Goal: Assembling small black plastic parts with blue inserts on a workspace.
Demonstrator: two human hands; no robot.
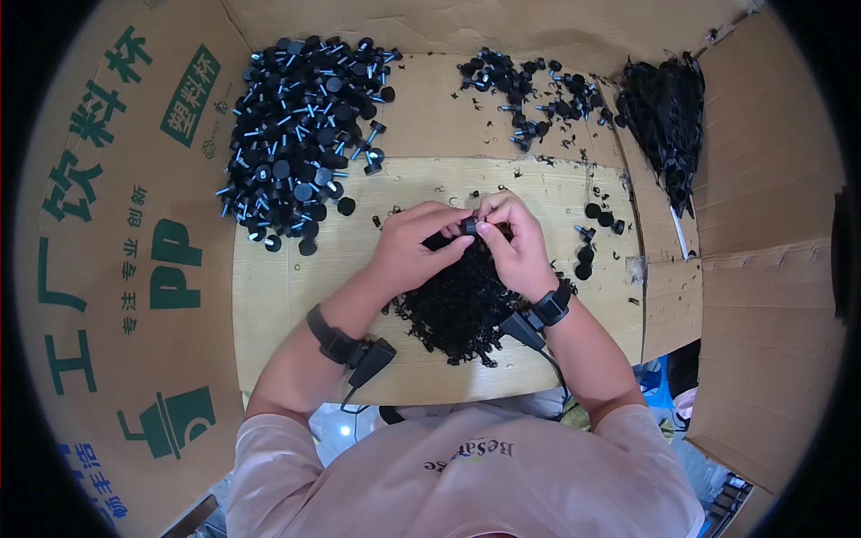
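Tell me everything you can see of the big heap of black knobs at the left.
The heap of black knobs is a loose jumble of round heads that look like plastic or rubber, with slender, silvery-blue, metal-looking shanks at all angles. It lies beside the left cardboard wall, spreading from a cardboard sheet onto a pale board. A stray knob lies near its right edge. Neither the left hand nor the right hand touches it.

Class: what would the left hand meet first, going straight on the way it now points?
The small black part the left hand touches, then probably the right hand; depth is unclear.
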